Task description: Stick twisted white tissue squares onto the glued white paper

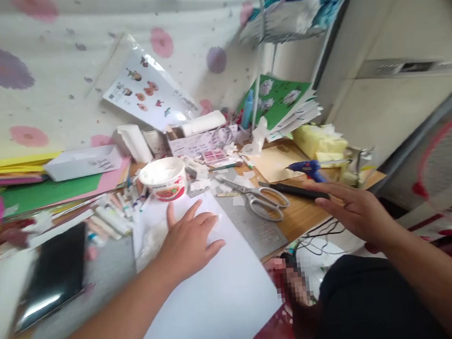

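Note:
My left hand [192,236] lies on a large white sheet of paper [214,307], its fingers spread, palm down. Close to its wrist is a crumpled whitish piece [153,242] on the same sheet. At the table's right side my right hand [352,208] is closed about the end of a black-handled knife [297,189], whose thin tip points left. Grey-handled scissors [266,200] lie just left of the knife. Behind it rests a blue glue gun [307,168]. A white paper bowl [164,177] with a red printed pattern stands beyond my left fingertips.
A black tablet-like slab [55,276] and several markers [109,216] lie on the left. Coloured paper [50,195] is stacked behind them. A grey cutting mat [261,237] shows beside the sheet. A yellow tissue pack [320,140] stands back right; cables [321,235] hang below the table edge.

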`<state>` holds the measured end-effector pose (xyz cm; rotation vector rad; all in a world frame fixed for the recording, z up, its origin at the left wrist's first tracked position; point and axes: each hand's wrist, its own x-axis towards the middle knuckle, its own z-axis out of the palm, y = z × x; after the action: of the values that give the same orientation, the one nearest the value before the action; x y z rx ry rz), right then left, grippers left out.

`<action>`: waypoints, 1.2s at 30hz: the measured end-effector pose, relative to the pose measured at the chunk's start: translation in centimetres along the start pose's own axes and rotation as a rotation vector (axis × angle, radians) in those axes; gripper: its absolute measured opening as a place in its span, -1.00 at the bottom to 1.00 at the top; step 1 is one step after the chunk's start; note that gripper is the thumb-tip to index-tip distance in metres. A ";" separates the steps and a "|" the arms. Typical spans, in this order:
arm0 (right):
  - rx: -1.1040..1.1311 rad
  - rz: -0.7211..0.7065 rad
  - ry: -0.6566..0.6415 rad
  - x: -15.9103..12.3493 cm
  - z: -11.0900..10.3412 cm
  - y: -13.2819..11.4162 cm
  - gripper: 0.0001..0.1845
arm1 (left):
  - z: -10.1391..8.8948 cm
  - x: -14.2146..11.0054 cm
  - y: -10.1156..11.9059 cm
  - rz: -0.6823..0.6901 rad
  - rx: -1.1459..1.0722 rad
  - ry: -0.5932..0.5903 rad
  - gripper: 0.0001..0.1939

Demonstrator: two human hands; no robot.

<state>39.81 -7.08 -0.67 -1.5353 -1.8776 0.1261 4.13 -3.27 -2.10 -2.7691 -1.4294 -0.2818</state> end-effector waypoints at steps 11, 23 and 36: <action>-0.215 0.434 0.065 4.3 -1.1 4.3 -0.69 | 2.5 0.6 -1.5 0.172 0.139 0.379 -0.76; -0.045 0.438 -0.086 7.5 2.5 -0.5 -0.64 | 2.2 -4.5 5.1 0.381 -0.053 0.069 -0.48; 0.085 -0.141 -0.697 8.5 9.7 -8.4 -0.96 | 6.1 -4.2 4.4 0.351 -0.083 0.401 -0.82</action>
<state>27.00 1.42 -0.08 -1.3947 -2.4615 0.7464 6.21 -8.64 -8.45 -2.7423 -0.8454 -0.8381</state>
